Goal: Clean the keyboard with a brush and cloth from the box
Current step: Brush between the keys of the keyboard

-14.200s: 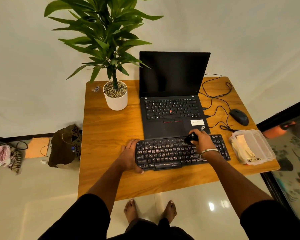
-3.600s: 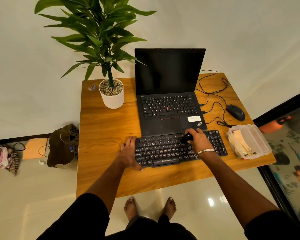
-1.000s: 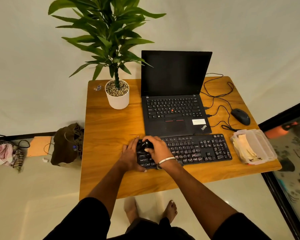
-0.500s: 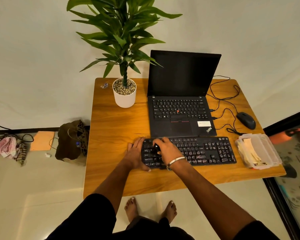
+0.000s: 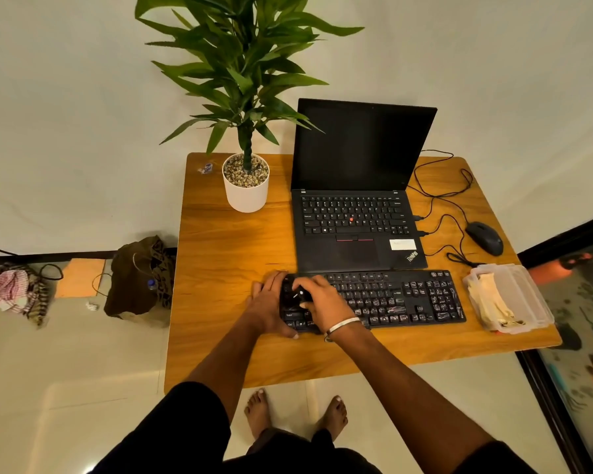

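A black external keyboard (image 5: pixel 394 299) lies on the wooden desk (image 5: pixel 226 254) in front of the laptop. My right hand (image 5: pixel 320 302) grips a small black brush (image 5: pixel 297 296) over the keyboard's left end. My left hand (image 5: pixel 266 302) rests flat against the keyboard's left edge, fingers straight on the desk and the frame. At the desk's right edge stands a clear plastic box (image 5: pixel 517 295) with a pale cloth (image 5: pixel 486 299) lying inside it.
An open black laptop (image 5: pixel 353 213) sits behind the keyboard. A potted plant (image 5: pixel 246 186) stands at the back left. A black mouse (image 5: pixel 484 237) and loose cables (image 5: pixel 442 213) lie at the back right. A brown bag (image 5: pixel 139 278) sits on the floor to the left.
My right hand with the brush has travelled from the keyboard's right part to its left end. My left hand has stayed at the left edge. The head camera has shifted slightly.
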